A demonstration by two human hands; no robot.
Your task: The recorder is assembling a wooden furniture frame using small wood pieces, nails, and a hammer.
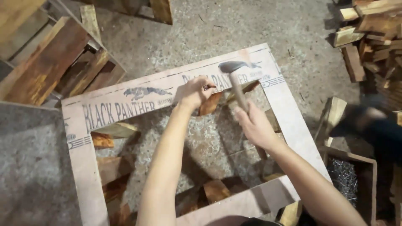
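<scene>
Plywood frame: the frame [289,113], a pale rectangle with printing on its far rail, lies flat on the concrete floor [201,33]; wood blocks [215,190] sit under it and show through the opening.
Right hand: the right hand [254,125] is nearer the camera, over the opening, fingers wrapped tight round a hammer handle.
Hammer: the hammer [236,83] runs up and slightly left from that fist; its long axis points away from the person, and the dark head, blurred, hangs over the far rail.
Left hand: the left hand [193,93] rests on the far rail, left of the hammer head, fingertips pinched narrow on a nail [208,87].
Nail: small and partly hidden; it seems to stand at the rail's inner edge, though its tilt cannot be told.
Key relation: the nail lies just left of and slightly below the hammer head, close beside the handle, with the pinching fingers touching it.
Nail box: a wooden box [356,180] of loose nails sits at the right, beside the frame.
Far right: scrap offcuts [368,29] are heaped on the floor.
Far left: stacked pallets [54,58] stand beyond the frame.
</scene>
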